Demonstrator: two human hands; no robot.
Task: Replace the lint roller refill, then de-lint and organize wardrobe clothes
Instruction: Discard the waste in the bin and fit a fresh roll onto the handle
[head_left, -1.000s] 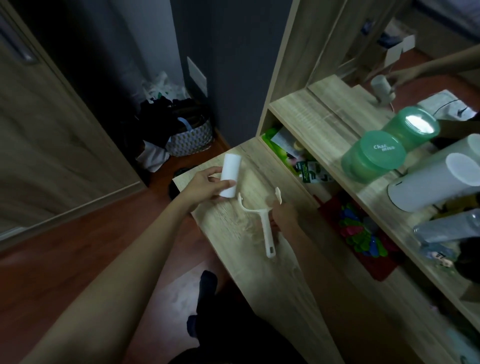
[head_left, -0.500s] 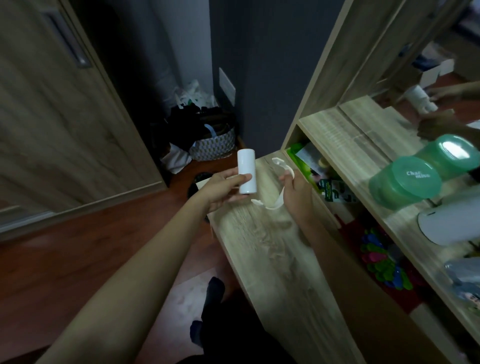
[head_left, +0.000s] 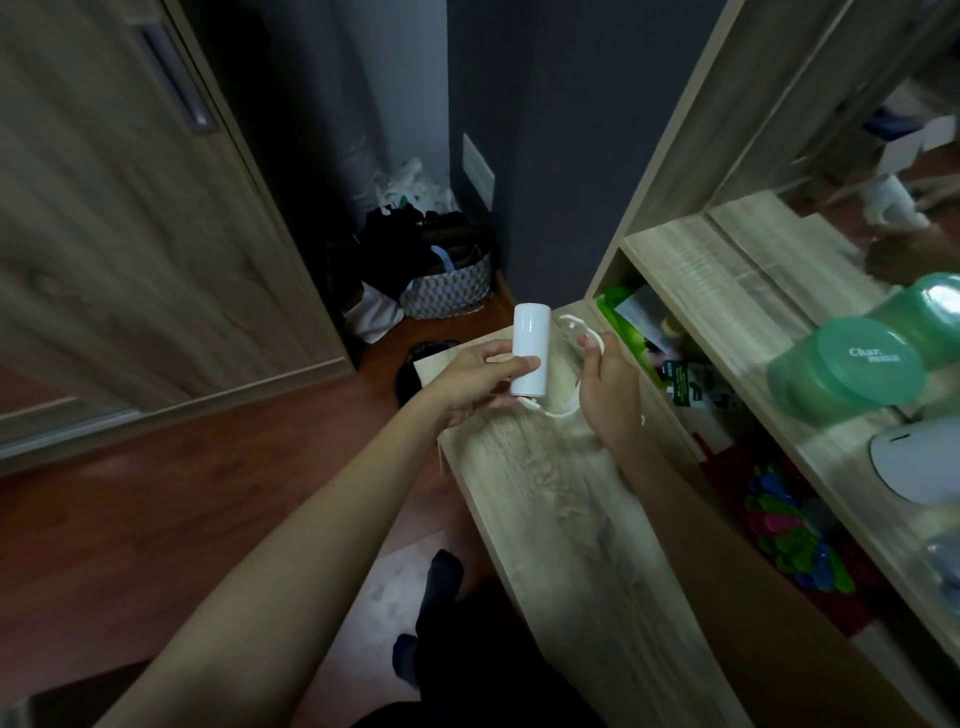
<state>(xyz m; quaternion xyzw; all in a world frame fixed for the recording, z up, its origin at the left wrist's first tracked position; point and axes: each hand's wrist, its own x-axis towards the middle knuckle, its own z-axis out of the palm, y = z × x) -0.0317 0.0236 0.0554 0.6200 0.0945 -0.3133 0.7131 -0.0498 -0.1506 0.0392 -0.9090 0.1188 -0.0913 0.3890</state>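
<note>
- The refill roll (head_left: 531, 357) is plain glossy white.
- The roller frame (head_left: 567, 400) is white too.
- The counter (head_left: 561, 519) is pale wood grain.
- The floor (head_left: 156, 519) is reddish-brown.
- The basket (head_left: 449, 291) has a grey-and-white diamond pattern.
- The tub (head_left: 847, 371) is translucent green with white lettering.
- The wall (head_left: 545, 130) is dark blue-grey.

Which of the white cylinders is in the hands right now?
The small white refill roll, upright in the left hand over the wooden counter. The larger white cylinder lies on the upper shelf, untouched.
</note>
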